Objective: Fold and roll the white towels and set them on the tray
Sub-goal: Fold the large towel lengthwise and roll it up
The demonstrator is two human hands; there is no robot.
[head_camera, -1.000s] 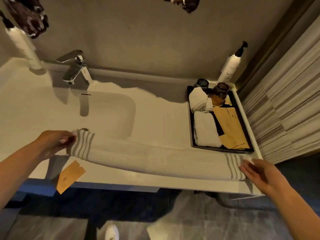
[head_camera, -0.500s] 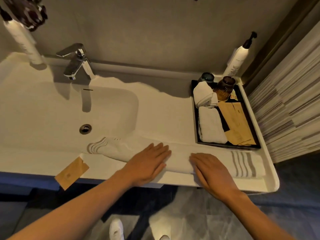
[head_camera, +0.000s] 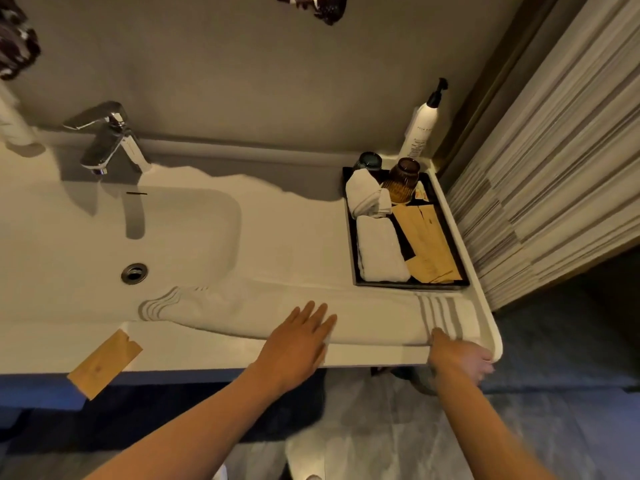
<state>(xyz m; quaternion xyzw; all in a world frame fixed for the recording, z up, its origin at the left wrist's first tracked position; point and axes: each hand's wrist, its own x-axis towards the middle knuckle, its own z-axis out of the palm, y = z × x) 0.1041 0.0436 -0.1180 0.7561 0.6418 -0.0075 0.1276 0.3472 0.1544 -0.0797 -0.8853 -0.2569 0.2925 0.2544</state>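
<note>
Towel (head_camera: 363, 311) on the worktop (head_camera: 294, 244) looks soft, light and floppy; your left hand (head_camera: 301, 336) presses flat, fingers spread, your right hand (head_camera: 457, 353) pinches the striped end, so roll from there.

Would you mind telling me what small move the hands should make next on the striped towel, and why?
Probably start rolling from the right end. The striped towel lies folded into a long band along the counter's front edge, the left hand flat on its middle, the right hand at the striped end by the corner. Two towels already sit on the tray.
</note>
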